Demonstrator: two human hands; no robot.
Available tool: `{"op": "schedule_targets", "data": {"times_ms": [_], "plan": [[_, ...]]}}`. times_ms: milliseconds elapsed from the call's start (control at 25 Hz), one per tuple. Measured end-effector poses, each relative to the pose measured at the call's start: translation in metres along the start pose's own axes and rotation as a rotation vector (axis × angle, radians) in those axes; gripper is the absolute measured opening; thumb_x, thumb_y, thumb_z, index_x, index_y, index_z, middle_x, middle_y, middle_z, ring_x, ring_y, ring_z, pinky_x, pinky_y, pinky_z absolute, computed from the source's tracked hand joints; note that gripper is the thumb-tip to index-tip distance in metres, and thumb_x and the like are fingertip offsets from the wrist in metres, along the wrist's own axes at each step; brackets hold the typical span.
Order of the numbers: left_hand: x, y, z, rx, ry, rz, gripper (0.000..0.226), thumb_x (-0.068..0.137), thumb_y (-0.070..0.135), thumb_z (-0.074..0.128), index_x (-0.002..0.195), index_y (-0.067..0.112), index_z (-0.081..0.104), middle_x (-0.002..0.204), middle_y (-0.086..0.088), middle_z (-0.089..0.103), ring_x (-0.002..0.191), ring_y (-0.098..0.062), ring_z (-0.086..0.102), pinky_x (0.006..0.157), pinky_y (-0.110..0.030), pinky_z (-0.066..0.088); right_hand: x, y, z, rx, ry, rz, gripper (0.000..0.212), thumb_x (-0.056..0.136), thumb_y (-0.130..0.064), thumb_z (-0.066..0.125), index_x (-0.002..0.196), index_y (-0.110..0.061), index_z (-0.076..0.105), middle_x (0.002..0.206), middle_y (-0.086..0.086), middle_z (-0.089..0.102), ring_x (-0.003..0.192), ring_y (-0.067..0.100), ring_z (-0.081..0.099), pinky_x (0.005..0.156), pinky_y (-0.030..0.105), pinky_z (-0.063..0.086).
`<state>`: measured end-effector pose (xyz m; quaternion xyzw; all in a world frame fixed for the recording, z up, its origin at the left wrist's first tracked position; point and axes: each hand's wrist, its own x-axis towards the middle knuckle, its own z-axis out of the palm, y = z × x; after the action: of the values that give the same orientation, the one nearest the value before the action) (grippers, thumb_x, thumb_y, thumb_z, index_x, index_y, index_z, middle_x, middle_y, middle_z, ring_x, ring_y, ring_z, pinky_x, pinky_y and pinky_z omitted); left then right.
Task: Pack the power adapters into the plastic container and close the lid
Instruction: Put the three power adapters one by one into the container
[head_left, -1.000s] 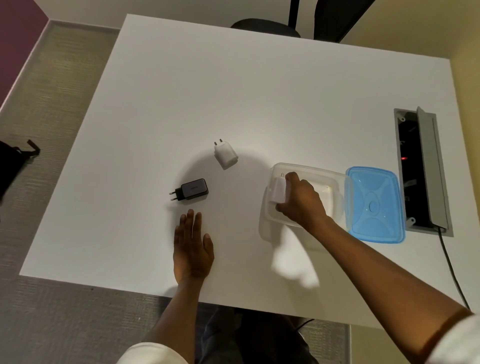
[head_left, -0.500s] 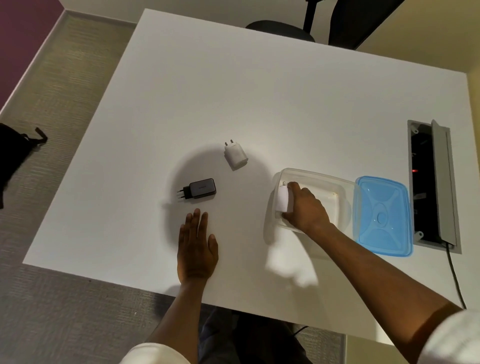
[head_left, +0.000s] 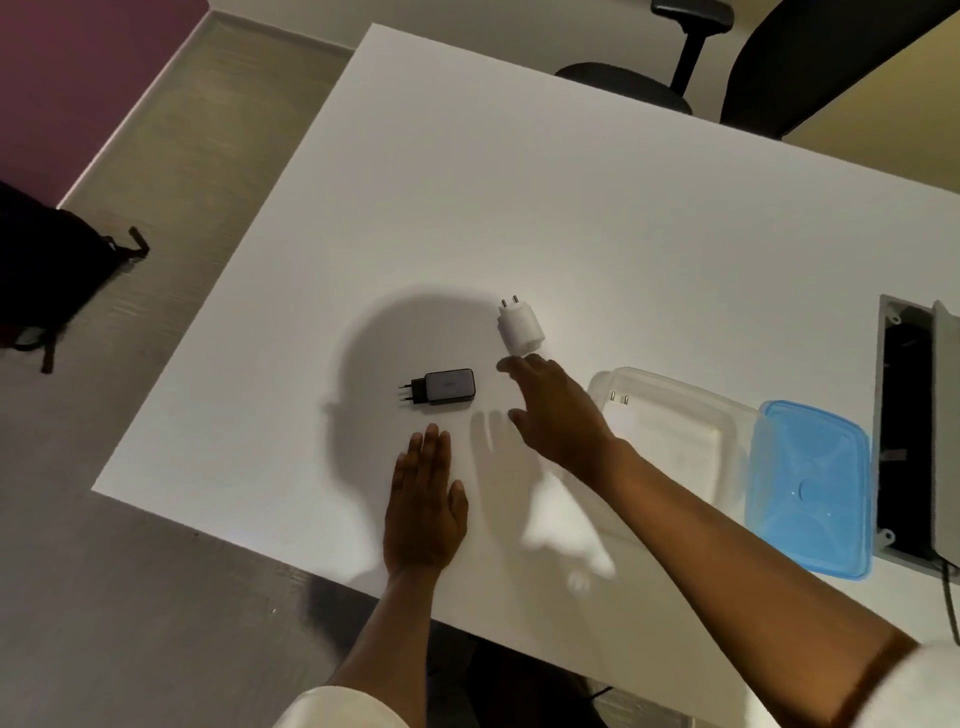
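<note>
Head view shows your right hand (head_left: 558, 410) out of the clear container (head_left: 727, 415), where half a second ago it was setting down a white adapter; that adapter (head_left: 621, 410) now lies at the container's left end, pins up, so one is packed and two remain. Your fingers are spread and empty, tips just short of the second white adapter (head_left: 520, 328), likely your next pick. The black adapter (head_left: 448, 387) lies flat nearby, pins pointing left. Your left hand (head_left: 423, 501) rests open, palm down on the table (head_left: 519, 182). The blue lid (head_left: 810, 488) sits right of the container.
</note>
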<state>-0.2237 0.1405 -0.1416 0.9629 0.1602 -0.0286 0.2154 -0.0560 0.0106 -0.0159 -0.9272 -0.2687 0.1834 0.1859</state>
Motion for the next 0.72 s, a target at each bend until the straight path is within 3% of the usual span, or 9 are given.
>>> {"op": "schedule_targets", "data": {"times_ms": [120,200,280,400,520,720], "plan": [[0.002,-0.001,0.002,0.006,-0.016,-0.011,0.060,0.100,0.036,0.028,0.155,0.016,0.015,0.164,-0.003,0.018,0.153,-0.020,0.012,0.124,-0.043,0.020,0.041,-0.031,0.029,-0.160,-0.111,-0.169,0.072,0.082,-0.004,0.065,0.146,-0.022,0.035,0.155,0.007,0.034,0.141,0.034,0.030,0.113,0.050,0.034],[0.002,-0.002,0.001,0.000,-0.013,-0.019,0.060,0.100,0.037,0.029,0.155,0.016,0.015,0.163,-0.003,0.020,0.152,-0.020,0.014,0.124,-0.043,0.019,0.051,-0.042,0.044,-0.244,-0.211,-0.255,0.074,0.086,-0.005,0.060,0.150,-0.026,0.028,0.161,0.007,0.021,0.145,0.035,0.020,0.116,0.051,0.026],[0.003,-0.001,0.001,0.002,-0.013,-0.025,0.060,0.101,0.038,0.029,0.155,0.016,0.016,0.163,-0.003,0.021,0.152,-0.020,0.015,0.124,-0.042,0.019,0.052,-0.042,0.054,-0.307,-0.242,-0.286,0.067,0.089,-0.010,0.057,0.148,-0.028,0.030,0.159,0.009,0.024,0.140,0.035,0.030,0.111,0.049,0.033],[0.002,-0.002,0.003,0.022,-0.006,-0.027,0.061,0.099,0.035,0.036,0.155,0.017,0.019,0.163,-0.001,0.019,0.152,-0.020,0.014,0.124,-0.039,0.014,0.047,-0.028,0.061,-0.288,-0.167,-0.202,0.061,0.093,-0.013,0.052,0.147,-0.030,0.029,0.140,0.011,0.044,0.116,0.033,0.051,0.091,0.044,0.049],[0.001,-0.002,0.003,0.028,-0.014,-0.030,0.061,0.099,0.034,0.037,0.155,0.018,0.020,0.164,-0.001,0.018,0.153,-0.019,0.009,0.125,-0.036,0.011,0.041,-0.015,0.057,-0.257,-0.097,-0.081,0.057,0.094,-0.014,0.052,0.146,-0.024,0.028,0.124,0.014,0.051,0.099,0.031,0.059,0.075,0.040,0.053],[0.001,-0.002,0.004,0.023,-0.025,-0.027,0.060,0.099,0.035,0.032,0.155,0.018,0.019,0.164,-0.001,0.017,0.153,-0.019,0.011,0.124,-0.040,0.020,0.028,-0.010,0.041,-0.080,-0.074,0.165,0.059,0.088,-0.008,0.061,0.139,-0.015,0.033,0.115,0.018,0.055,0.092,0.038,0.068,0.076,0.045,0.057]]}}
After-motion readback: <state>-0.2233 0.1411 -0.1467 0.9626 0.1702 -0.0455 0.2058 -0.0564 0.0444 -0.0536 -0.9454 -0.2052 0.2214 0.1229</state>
